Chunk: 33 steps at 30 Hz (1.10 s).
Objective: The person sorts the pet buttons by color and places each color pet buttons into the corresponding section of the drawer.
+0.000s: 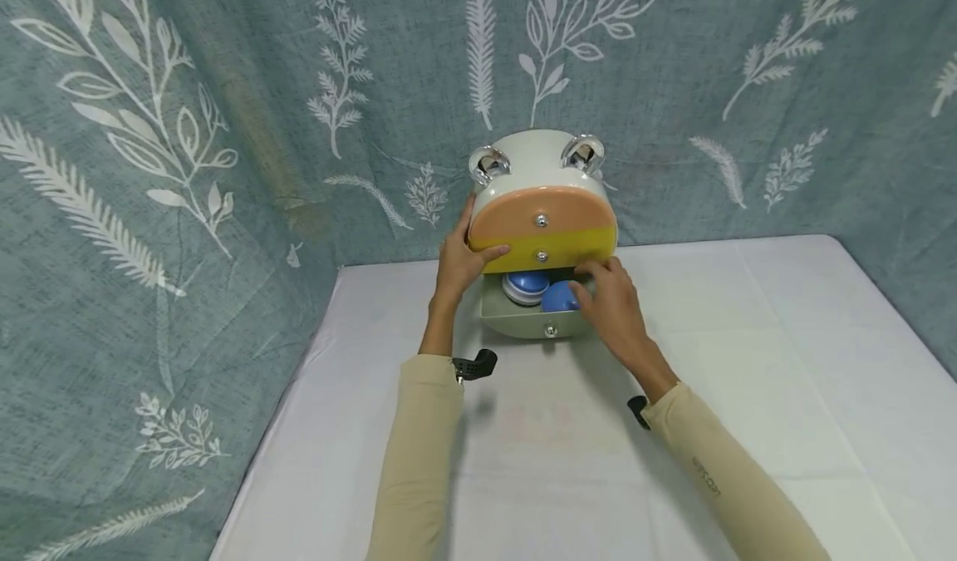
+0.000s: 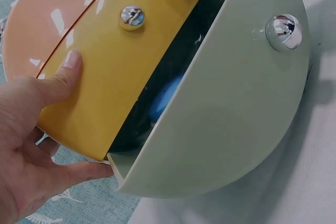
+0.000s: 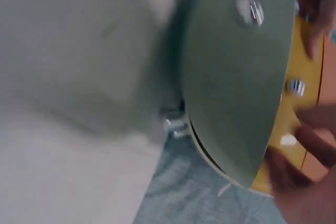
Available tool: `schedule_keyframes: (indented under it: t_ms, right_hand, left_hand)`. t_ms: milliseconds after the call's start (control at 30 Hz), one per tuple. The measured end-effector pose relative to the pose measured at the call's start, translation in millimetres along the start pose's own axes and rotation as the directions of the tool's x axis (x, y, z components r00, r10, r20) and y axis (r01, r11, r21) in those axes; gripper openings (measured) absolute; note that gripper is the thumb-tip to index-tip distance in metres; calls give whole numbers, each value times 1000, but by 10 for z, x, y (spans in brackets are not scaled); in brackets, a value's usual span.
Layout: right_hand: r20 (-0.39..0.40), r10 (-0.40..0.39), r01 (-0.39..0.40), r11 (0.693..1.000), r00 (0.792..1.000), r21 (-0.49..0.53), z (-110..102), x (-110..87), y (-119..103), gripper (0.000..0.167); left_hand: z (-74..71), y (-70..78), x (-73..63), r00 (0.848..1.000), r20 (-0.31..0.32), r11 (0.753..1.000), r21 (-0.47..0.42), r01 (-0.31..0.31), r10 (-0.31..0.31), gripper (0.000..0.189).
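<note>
A rounded white drawer box [image 1: 527, 158] with two silver ring-shaped parts on top stands at the back of the table. Its orange drawer [image 1: 508, 212] and yellow drawer [image 1: 576, 245] are closed, while the green bottom drawer [image 1: 516, 325] is pulled out. Inside lie a round blue-and-white object [image 1: 527, 282] and a blue domed object [image 1: 557, 297]. My left hand [image 1: 458, 266] grips the box's left side, thumb on the yellow front. Over the green drawer's right end hovers my right hand [image 1: 619, 305], fingers loosely bent near the yellow front; it is blurred in the right wrist view.
White cloth [image 1: 538, 453] covers the table. A teal curtain with white leaf prints [image 1: 404, 62] hangs right behind the box and along the left side. Each drawer front has a silver knob [image 2: 284, 32].
</note>
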State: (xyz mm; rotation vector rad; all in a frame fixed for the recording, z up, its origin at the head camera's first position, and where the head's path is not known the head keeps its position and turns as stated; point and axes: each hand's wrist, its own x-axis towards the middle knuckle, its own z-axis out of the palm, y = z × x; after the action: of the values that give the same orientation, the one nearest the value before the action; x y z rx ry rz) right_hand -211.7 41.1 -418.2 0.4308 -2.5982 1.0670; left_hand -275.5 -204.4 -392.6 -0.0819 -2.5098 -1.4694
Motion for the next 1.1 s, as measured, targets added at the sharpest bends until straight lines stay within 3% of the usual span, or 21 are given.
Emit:
schedule_keyframes:
  t_ms: [67, 133, 200, 333, 467, 700, 867, 1100]
  right_hand:
    - [-145, -20, 24, 999, 989, 25, 34, -164, -64, 17]
    - [-190, -52, 60, 997, 980, 37, 80, -287, -152, 11]
    - [-148, -91, 95, 995, 985, 20, 156, -359, -222, 6]
    - [13, -125, 126, 989, 992, -75, 363, -402, -290, 5]
    - [44, -121, 126, 982, 992, -140, 523, -393, -288, 12]
    - [-5, -172, 169, 974, 985, -149, 594, -48, -221, 22]
    - [-31, -150, 145, 981, 988, -129, 656, 217, -100, 34]
    - [-41, -165, 160, 981, 985, -112, 687, 377, -43, 28]
  left_hand:
    - [-26, 8, 10, 1000, -5, 1000, -3, -11, 11, 108]
    - [-65, 21, 33, 999, -19, 1000, -13, -28, 28, 108]
    - [-103, 29, 62, 999, -34, 999, -15, -41, 40, 108]
    - [-136, 2, 67, 998, -48, 999, -25, -36, 35, 107]
    - [-109, -60, 17, 1000, -28, 1000, -17, 0, 0, 108]
    - [-70, -11, 30, 999, -41, 999, -38, -34, 32, 106]
    - [-46, 0, -8, 1000, -13, 999, -33, -23, 22, 108]
    - [-99, 35, -5, 999, -30, 999, -40, -30, 28, 106]
